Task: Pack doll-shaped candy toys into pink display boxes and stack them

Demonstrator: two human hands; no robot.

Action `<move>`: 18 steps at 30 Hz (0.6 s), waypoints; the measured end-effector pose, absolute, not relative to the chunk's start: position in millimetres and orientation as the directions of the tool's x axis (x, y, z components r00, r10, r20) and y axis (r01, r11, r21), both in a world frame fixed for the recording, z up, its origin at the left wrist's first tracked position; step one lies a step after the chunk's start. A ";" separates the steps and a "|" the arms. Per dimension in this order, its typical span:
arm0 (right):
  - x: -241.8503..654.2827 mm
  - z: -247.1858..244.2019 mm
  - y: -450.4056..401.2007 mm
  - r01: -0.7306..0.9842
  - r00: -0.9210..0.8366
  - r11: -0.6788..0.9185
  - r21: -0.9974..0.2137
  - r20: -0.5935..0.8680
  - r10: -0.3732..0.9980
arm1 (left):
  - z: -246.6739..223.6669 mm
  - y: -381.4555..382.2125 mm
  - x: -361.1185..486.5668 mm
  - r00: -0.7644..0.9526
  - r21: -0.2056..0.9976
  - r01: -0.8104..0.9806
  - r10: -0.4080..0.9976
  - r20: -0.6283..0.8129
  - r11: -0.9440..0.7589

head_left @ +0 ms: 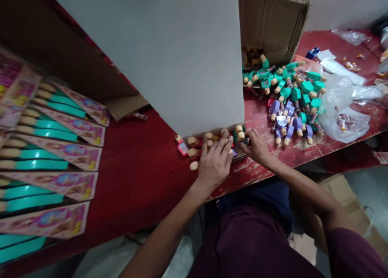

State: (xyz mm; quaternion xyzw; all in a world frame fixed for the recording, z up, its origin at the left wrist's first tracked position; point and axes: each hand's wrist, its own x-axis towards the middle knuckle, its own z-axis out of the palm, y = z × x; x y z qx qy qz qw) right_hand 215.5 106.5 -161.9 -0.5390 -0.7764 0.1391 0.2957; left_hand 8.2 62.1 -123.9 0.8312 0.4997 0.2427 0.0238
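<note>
My left hand (215,162) rests palm down with spread fingers over a row of small tan-headed toy figures (192,146) at the foot of a grey board (145,55). My right hand (257,146) closes its fingers on a teal-bodied toy figure (239,135) in that row. A small pink toy piece (182,147) lies just left of my left hand. Beyond my right hand is a heap of teal and purple toy figures (292,102). Part of the row is hidden under my hands.
Rows of pink printed cards with teal strips (57,148) lie on the red, worn wooden table (136,168) at left. A cardboard box (273,23) stands behind the heap. Clear plastic bags (342,120) and small scraps lie at right.
</note>
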 end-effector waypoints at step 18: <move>325.8 -122.1 337.0 0.749 0.529 -0.409 -0.521 0.099 0.843 | -128.5 62.2 8.1 0.427 0.093 0.843 0.764 0.483 -0.530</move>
